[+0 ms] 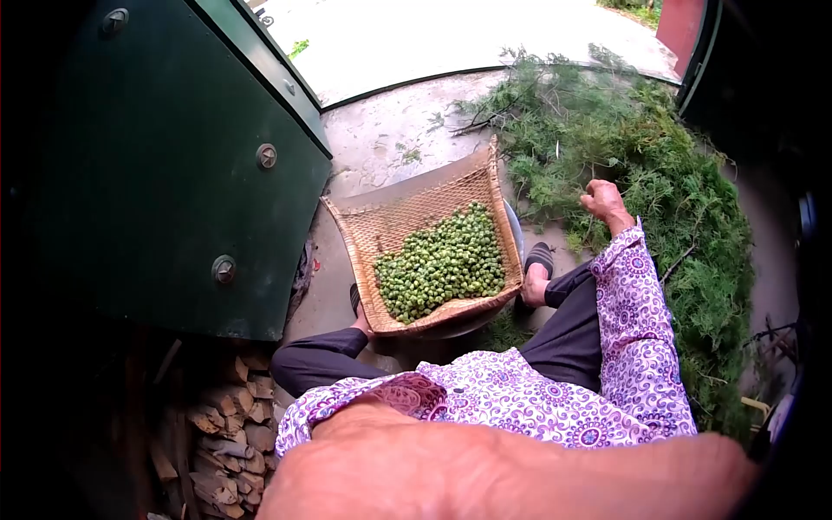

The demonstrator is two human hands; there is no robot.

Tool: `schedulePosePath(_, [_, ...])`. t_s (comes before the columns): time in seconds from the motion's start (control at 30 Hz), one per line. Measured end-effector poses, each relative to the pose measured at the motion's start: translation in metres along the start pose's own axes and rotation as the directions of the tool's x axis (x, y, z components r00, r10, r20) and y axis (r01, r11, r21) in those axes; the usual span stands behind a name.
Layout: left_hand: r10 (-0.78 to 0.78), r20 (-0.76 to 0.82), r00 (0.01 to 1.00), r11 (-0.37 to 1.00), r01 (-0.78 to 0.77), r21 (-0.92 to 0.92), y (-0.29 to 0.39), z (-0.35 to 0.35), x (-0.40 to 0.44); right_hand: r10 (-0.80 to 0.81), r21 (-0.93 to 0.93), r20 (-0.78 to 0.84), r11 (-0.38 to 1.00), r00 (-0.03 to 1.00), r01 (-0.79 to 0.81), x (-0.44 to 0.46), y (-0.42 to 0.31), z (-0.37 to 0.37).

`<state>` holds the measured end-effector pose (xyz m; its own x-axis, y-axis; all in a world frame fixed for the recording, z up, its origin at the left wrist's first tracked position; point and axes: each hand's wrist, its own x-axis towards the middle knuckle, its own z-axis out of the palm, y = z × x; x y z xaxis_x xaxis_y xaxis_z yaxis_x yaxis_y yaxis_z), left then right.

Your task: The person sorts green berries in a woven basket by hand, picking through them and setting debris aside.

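Note:
My right hand [604, 201] is over the near left part of a pile of green conifer branches [641, 165]. Its fingers are curled closed, and whatever is in them, if anything, is too small to make out. No clear view of my left hand exists; blurred skin very near the camera fills the bottom. Between my feet stands a woven wicker basket [416, 195], open and scoop-shaped. Small round green cones or fruits [446, 260] lie heaped in its near and right part. Under the basket shows the edge of a round metal basin [517, 230].
A dark green metal door [173, 165] with round studs stands at the left. Split firewood [234, 433] is stacked below it. Bits of greenery lie on the concrete floor [381, 130]. A raised threshold [416, 88] crosses the doorway, with bright ground beyond.

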<state>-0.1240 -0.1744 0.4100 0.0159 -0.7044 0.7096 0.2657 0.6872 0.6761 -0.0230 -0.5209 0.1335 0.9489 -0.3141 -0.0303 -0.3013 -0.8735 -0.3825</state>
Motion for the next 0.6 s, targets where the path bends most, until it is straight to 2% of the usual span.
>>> schedulePosePath(0.13, [0.022, 0.02, 1.0, 0.995, -0.02, -0.096, -0.013, 0.013, 0.016, 0.043, 0.039, -0.017, 0.998, 0.999, -0.042, -0.01, 0.007, -0.002])
schedulePosePath(0.3, [0.021, -0.035, 0.999, 0.99, -0.026, -0.137, -0.017, 0.011, 0.015, -0.012, 0.045, -0.036, 0.999, 0.999, 0.013, -0.009, 0.005, 0.001])
schedulePosePath(0.37, [0.014, -0.02, 1.0, 0.991, -0.016, -0.13, -0.016, 0.014, 0.023, -0.014, 0.035, -0.044, 0.999, 0.999, 0.016, -0.01, 0.002, 0.0])
schedulePosePath(0.43, [0.023, -0.011, 1.0, 0.992, -0.025, -0.121, -0.019, 0.016, 0.026, 0.036, 0.013, 0.02, 0.999, 0.999, -0.036, -0.008, -0.003, -0.005])
schedulePosePath(0.6, [0.017, -0.011, 1.0, 0.991, -0.019, -0.132, -0.02, 0.017, 0.032, -0.007, 0.048, -0.028, 0.999, 1.0, 0.009, -0.006, -0.004, -0.002])
